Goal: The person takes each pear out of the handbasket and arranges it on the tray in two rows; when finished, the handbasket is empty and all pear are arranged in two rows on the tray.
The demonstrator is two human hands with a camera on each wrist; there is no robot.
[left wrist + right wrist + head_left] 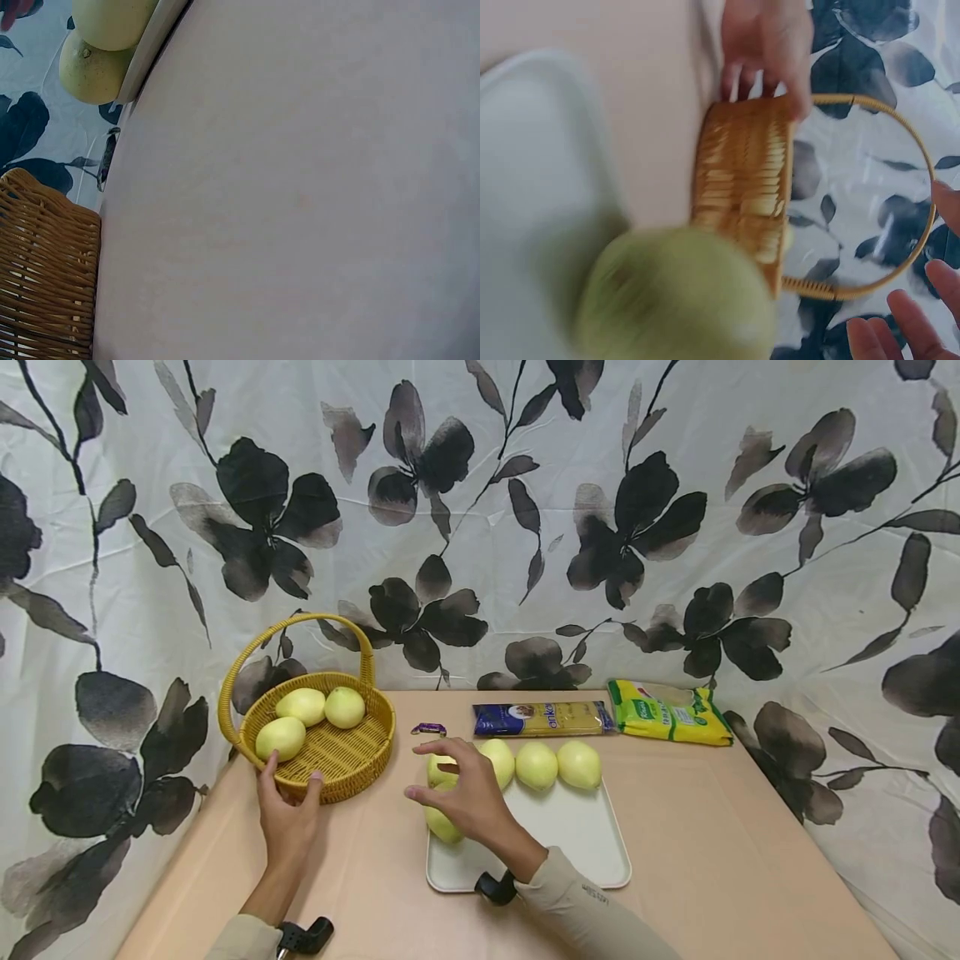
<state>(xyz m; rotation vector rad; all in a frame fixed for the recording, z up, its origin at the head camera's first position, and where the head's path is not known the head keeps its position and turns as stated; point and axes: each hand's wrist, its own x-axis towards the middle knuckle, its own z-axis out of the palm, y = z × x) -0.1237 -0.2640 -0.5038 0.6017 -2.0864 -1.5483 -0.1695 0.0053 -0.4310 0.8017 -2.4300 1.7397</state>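
In the head view my left hand (288, 814) holds the near rim of a yellow wicker basket (352, 781), with fingertips over the edge. Three pale yellow-green round fruits (345, 707) lie inside the basket, whose tall handle arches up. My right hand (472, 793) hovers over the left part of a white tray (555, 843), thumb and fingers spread apart with nothing between them. Several more such fruits (536, 766) line the tray's far and left edges, some partly hidden by that hand. One fruit (679, 296) looms large and blurred in the right wrist view.
Behind the tray lie a blue-and-yellow packet (543, 718), a green-and-yellow bag (670, 712) and a small purple wrapper (429, 728). A floral cloth (525, 568) hangs along the far edge of the peach-coloured table (720, 860).
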